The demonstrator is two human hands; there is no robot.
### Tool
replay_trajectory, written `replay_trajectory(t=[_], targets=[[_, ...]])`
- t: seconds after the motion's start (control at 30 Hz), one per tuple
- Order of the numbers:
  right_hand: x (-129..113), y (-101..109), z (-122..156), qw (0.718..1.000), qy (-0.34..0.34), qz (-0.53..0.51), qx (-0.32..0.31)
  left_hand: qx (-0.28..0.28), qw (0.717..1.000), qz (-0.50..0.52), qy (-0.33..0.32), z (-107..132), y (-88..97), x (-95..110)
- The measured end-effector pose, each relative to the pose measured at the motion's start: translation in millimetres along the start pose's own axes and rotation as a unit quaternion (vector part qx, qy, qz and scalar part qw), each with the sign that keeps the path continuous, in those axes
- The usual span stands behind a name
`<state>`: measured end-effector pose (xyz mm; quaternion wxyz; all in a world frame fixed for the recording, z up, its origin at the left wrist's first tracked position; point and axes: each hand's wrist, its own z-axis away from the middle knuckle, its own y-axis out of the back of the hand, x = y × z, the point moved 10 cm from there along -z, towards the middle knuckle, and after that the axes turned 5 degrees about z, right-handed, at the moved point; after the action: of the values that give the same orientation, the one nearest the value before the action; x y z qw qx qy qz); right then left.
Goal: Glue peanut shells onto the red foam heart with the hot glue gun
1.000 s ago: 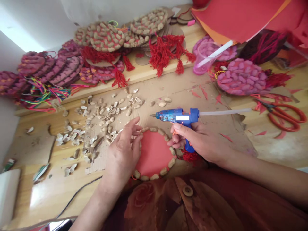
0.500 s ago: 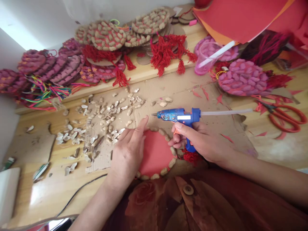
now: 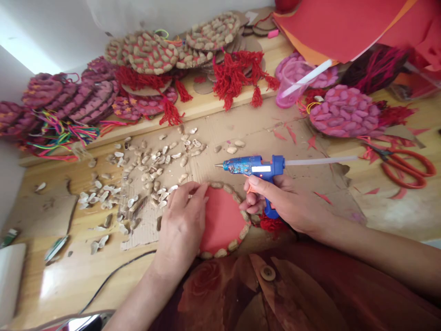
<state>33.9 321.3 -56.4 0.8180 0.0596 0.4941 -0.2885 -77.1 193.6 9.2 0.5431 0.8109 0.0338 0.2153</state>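
Note:
A round red disc (image 3: 222, 220) lies in front of me, with peanut shells (image 3: 246, 230) set along its rim. At its upper left edge is my left hand (image 3: 182, 218), fingers and thumb drawn together; whatever they hold there is hidden. My right hand (image 3: 272, 195) grips a blue glue gun (image 3: 250, 165) over the disc's right side. The gun's metal nozzle points left, and a clear glue stick (image 3: 320, 161) sticks out of its back. A red yarn tassel (image 3: 272, 224) lies just below the gun's handle.
Loose peanut shells (image 3: 151, 177) are scattered over the cardboard (image 3: 220, 128) and table at left. Orange-handled scissors (image 3: 408, 168) lie at right, below a pink shell-covered disc (image 3: 346, 112). Finished peanut discs (image 3: 151, 53) are piled at the back. A black cord (image 3: 113, 273) runs at lower left.
My left thumb, raised before, has come down against the fingers at the disc's edge. The right hand and glue gun stay nearly in place; the whole view has shifted slightly.

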Motion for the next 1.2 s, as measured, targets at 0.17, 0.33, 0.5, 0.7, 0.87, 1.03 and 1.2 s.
replay_trajectory(t=[0.17, 0.33, 0.5, 0.7, 0.87, 1.03, 1.2], targets=[[-1, 0, 1, 1.0, -0.01, 0.007, 0.005, -0.023, 1.0, -0.009, -0.015, 2, -5.1, 4], [-3, -1, 1, 1.0, -0.005, 0.013, 0.001, -0.034, 0.999, 0.008, -0.007, 0, -7.9, 5], [-2, -1, 1, 1.0, 0.002, 0.009, 0.002, 0.021, 1.0, 0.02, 0.008, -1, 1.2, 0], [-4, -1, 3, 1.0, 0.006, 0.01, 0.005, 0.046, 0.998, 0.026, 0.036, -1, 7.5, -5], [-4, 0, 3, 1.0, 0.002, 0.006, 0.008, 0.045, 0.998, 0.041, 0.026, -2, 5.7, -3], [-3, 0, 1, 1.0, 0.012, 0.009, 0.002, 0.048, 0.997, 0.056, 0.034, -2, 5.3, -6], [-3, 0, 1, 1.0, 0.014, 0.003, 0.008, 0.064, 0.993, 0.061, 0.075, 2, 9.7, -14]])
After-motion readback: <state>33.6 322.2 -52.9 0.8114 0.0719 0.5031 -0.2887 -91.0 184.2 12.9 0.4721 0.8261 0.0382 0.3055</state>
